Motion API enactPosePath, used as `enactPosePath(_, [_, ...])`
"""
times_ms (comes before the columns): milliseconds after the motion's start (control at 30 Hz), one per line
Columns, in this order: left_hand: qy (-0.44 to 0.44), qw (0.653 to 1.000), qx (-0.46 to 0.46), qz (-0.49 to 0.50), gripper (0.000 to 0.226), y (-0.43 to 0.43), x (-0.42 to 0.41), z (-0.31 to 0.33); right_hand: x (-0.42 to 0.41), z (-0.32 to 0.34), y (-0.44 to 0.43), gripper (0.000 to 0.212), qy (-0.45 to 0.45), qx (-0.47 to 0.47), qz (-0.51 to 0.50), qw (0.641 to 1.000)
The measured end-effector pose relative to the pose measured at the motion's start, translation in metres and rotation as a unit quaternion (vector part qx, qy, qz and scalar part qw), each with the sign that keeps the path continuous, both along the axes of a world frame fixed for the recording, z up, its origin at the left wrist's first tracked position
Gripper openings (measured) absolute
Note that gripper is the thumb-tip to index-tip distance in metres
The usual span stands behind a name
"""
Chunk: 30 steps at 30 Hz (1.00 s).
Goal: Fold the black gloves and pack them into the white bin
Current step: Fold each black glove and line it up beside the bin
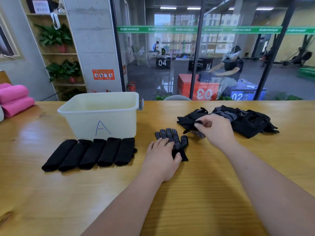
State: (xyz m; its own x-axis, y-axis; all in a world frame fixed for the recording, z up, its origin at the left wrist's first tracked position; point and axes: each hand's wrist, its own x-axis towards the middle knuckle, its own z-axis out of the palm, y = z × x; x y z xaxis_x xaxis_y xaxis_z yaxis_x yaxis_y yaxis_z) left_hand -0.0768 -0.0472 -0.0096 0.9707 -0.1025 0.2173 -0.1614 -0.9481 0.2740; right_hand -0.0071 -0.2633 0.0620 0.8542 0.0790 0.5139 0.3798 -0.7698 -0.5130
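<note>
A black dotted glove [172,136] lies flat, palm up, on the wooden table [196,193]. My left hand [162,159] rests flat on its cuff end with straight fingers. To the right, my right hand [215,131] pinches a second black glove [190,128] at the near edge of a loose pile of black gloves [247,121]. Several folded black gloves [90,153] lie side by side in a row in front of the white bin [102,114], which is marked with a blue A and looks empty.
Rolled pink towels [14,99] sit at the table's far left edge. A glass wall runs behind the table, with a concrete pillar and plant shelves at the back left. Bare wood stretches in front of my arms.
</note>
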Motion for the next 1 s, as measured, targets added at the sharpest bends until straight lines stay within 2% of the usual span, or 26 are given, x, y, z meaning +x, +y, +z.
enactPosePath(100, [-0.011,1.000,0.002,0.002,0.064,0.000,-0.002,0.000,-0.003,0.029,-0.006,0.013,0.046,0.148,0.009,0.988])
enactPosePath(200, [-0.032,0.999,-0.004,0.000,0.063,0.000,-0.003,0.001,-0.009,0.047,-0.013,0.010,0.072,0.213,0.036,0.974])
enactPosePath(400, [-0.080,0.997,-0.012,-0.013,0.055,-0.001,-0.005,0.002,-0.026,0.068,-0.024,0.028,0.028,0.166,0.064,0.984])
enactPosePath(633, [-0.115,0.993,-0.022,-0.032,0.047,-0.001,-0.011,0.003,-0.036,0.080,-0.030,0.034,0.075,0.168,0.035,0.982])
enactPosePath(767, [-0.129,0.991,-0.026,-0.037,0.040,-0.002,-0.013,0.004,-0.041,0.087,-0.026,0.048,0.129,0.208,0.043,0.969])
enactPosePath(900, [-0.145,0.988,-0.029,-0.053,0.035,-0.002,-0.014,0.005,-0.037,0.088,-0.029,0.050,0.106,0.344,0.095,0.928])
enactPosePath(967, [-0.146,0.987,-0.027,-0.059,0.033,-0.002,-0.013,0.005,-0.030,0.068,-0.035,0.051,0.100,0.369,0.043,0.923])
enactPosePath(1000, [-0.145,0.987,-0.025,-0.060,0.032,-0.002,-0.013,0.005,-0.028,0.054,-0.037,0.051,0.104,0.337,-0.018,0.936])
